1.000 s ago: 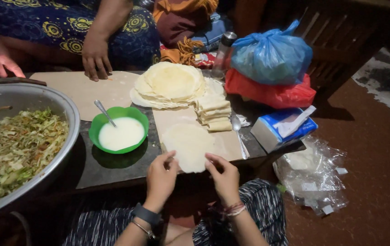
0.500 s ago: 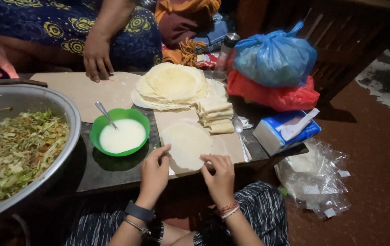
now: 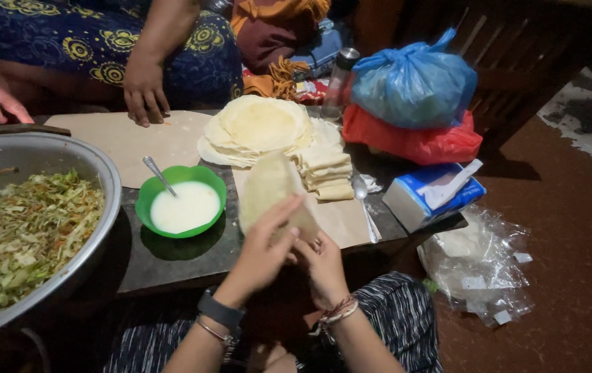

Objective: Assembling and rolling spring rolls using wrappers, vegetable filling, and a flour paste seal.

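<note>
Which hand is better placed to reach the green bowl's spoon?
Left, probably. The left hand is nearer the green plastic bowl and metal spoon; the right hand sits farther away, under the round pale wrapper.

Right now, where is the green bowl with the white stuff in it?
In the head view, the green bowl sits on the dark table, left of the lifted round wrapper and right of the big metal basin of shredded vegetables.
</note>
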